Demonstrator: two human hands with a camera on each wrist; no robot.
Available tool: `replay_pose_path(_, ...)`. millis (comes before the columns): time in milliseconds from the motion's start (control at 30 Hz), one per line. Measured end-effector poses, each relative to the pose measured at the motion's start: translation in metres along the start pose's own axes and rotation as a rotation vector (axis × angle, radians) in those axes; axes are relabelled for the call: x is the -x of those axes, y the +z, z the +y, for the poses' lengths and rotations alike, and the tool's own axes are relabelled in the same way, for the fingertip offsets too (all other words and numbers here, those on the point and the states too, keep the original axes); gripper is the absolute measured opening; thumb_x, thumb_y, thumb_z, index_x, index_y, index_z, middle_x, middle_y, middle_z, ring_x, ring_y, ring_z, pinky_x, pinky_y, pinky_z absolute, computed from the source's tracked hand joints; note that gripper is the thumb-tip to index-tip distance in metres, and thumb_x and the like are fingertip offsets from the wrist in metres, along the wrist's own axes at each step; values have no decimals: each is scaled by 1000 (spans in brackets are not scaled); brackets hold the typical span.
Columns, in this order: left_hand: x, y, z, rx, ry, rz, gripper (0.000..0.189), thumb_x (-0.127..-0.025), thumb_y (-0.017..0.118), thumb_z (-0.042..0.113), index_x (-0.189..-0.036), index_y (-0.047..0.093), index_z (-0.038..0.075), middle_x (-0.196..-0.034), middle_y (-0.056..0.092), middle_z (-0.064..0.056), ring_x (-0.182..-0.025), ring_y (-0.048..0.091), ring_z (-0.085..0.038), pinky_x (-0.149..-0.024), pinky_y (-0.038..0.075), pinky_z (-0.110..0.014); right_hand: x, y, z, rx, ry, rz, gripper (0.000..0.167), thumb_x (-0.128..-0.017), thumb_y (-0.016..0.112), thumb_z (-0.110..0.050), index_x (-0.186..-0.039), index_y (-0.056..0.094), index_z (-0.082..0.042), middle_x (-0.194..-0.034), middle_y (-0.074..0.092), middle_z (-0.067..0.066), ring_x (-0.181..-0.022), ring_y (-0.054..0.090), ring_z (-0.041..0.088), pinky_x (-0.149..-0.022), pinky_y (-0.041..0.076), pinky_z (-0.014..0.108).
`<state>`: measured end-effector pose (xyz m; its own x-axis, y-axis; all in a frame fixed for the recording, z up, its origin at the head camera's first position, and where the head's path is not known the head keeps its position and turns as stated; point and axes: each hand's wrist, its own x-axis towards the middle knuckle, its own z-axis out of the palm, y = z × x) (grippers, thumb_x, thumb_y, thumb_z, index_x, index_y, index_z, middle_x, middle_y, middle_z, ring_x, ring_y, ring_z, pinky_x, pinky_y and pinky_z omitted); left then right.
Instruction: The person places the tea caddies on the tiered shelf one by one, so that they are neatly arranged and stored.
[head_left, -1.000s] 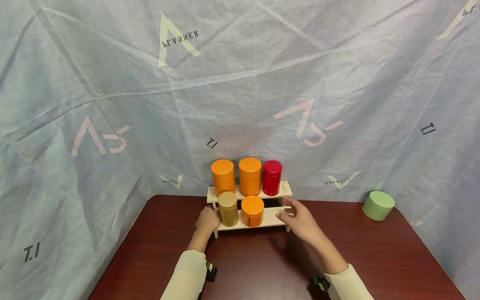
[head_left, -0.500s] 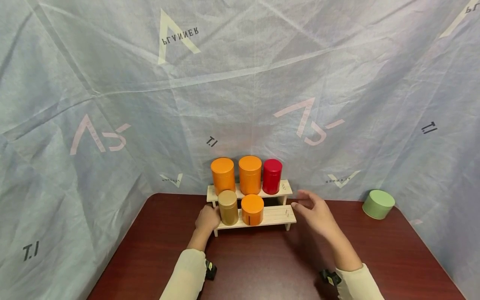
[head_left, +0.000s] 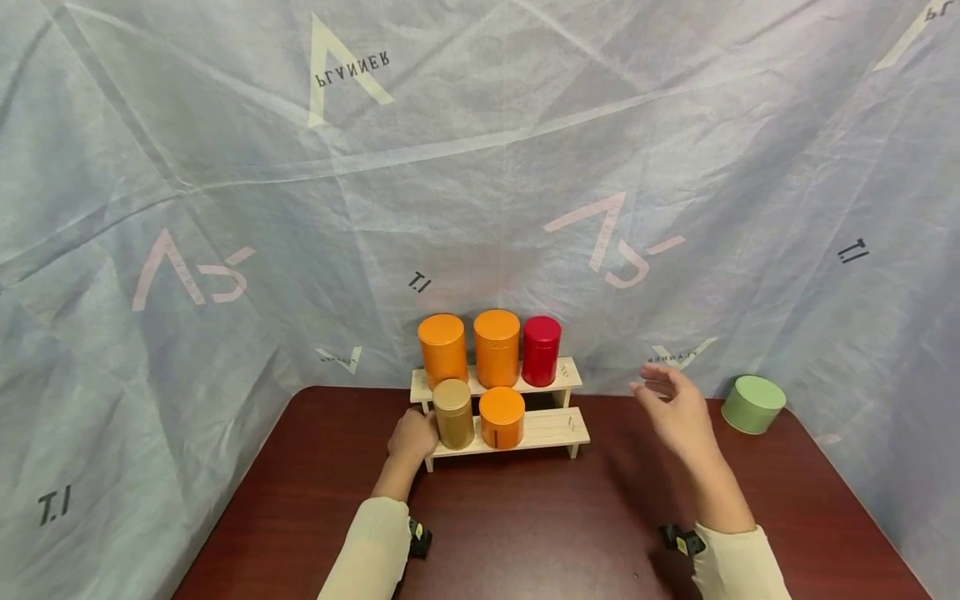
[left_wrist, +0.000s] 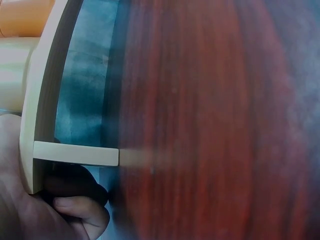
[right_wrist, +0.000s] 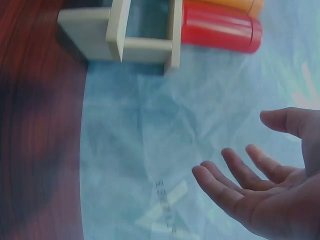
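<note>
A two-tier wooden rack (head_left: 557, 426) stands at the back of the table. My left hand (head_left: 414, 433) grips the left end of its lower tier; in the left wrist view the fingers (left_wrist: 82, 212) curl under the board beside a leg. Next to that hand stands a gold tin (head_left: 453, 417), then a short orange tin (head_left: 502, 419). On the upper tier are two taller orange tins (head_left: 442, 352) and a red tin (head_left: 541, 352). My right hand (head_left: 681, 412) is raised, fingers parted and holding nothing, between the rack and a green tin (head_left: 753, 406).
The dark red-brown tabletop (head_left: 525, 525) spreads in front of the rack. A grey printed cloth (head_left: 480, 208) hangs close behind the rack and along both sides. The green tin sits near the table's back right corner.
My right hand has moved away from the rack's right end, rightward toward the green tin. My left hand stays at the rack's left end, and the tins keep their places.
</note>
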<state>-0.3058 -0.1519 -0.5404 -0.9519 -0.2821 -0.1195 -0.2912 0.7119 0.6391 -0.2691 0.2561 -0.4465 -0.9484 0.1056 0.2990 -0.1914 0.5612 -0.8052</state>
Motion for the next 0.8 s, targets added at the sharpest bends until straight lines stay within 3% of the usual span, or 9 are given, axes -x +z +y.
replay_pose_path(33, -7, 4, -5, -2, 5, 9, 48, -109, 42, 41, -87, 67, 7, -75, 61, -11, -66, 57, -25, -59, 46, -42, 0, -3, 1, 7, 2, 33, 48, -103, 68, -30, -142, 61, -3, -141, 67, 23, -125, 68, 31, -84, 42, 3)
replay_pose_path(200, -10, 10, -12, -7, 47, 42, 53, -107, 42, 44, -83, 70, 6, -83, 69, -16, -72, 62, -28, -64, 51, -47, 3, -21, 10, 69, 51, 141, 49, -105, 64, -34, -145, 60, -7, -147, 63, 21, -120, 71, 36, -75, 47, 7)
replay_pose_path(233, -9, 9, -12, -8, 47, 43, 53, -107, 42, 44, -84, 70, 6, -84, 70, -16, -73, 62, -28, -64, 51, -46, 3, -25, 12, 73, 68, 151, 49, -106, 63, -35, -147, 59, -9, -149, 62, 20, -120, 71, 38, -73, 48, 8)
replay_pose_path(267, -3, 5, -8, -11, 46, 44, 53, -107, 42, 43, -87, 71, 4, -87, 71, -17, -75, 64, -29, -66, 52, -48, 4, -28, 14, 71, 81, 159, 51, -106, 61, -37, -148, 58, -9, -150, 60, 20, -125, 66, 47, -74, 48, 10)
replay_pose_path(400, -2, 5, -8, -23, 39, 45, 53, -108, 42, 44, -101, 73, 1, -98, 73, -20, -81, 66, -30, -71, 54, -52, 4, -38, 19, 70, 136, 208, 51, -106, 60, -38, -149, 58, -9, -152, 59, 17, -130, 62, 45, -79, 43, 14)
replay_pose_path(567, -1, 2, -3, -34, 19, 25, 50, -108, 42, 41, -100, 72, 2, -95, 71, -18, -78, 63, -28, -68, 52, -49, 3, -48, 22, 101, 192, 256, 51, -106, 58, -39, -150, 58, -13, -157, 53, 14, -124, 63, 43, -74, 46, 28)
replay_pose_path(667, -1, 2, -2, -39, 16, 24, 50, -108, 43, 42, -98, 72, 3, -94, 71, -17, -76, 62, -28, -67, 52, -48, 1, -53, 25, 93, 193, 312, 50, -105, 59, -36, -149, 59, -12, -158, 50, 16, -125, 59, 46, -87, 51, 48)
replay_pose_path(800, 0, 0, -1, -35, 6, 26, 51, -108, 43, 43, -92, 71, 5, -90, 70, -16, -75, 61, -27, -65, 50, -45, -1, -61, 33, 64, 157, 402, 47, -103, 62, -29, -144, 62, -5, -154, 52, 24, -142, 44, 47, -114, 36, 66)
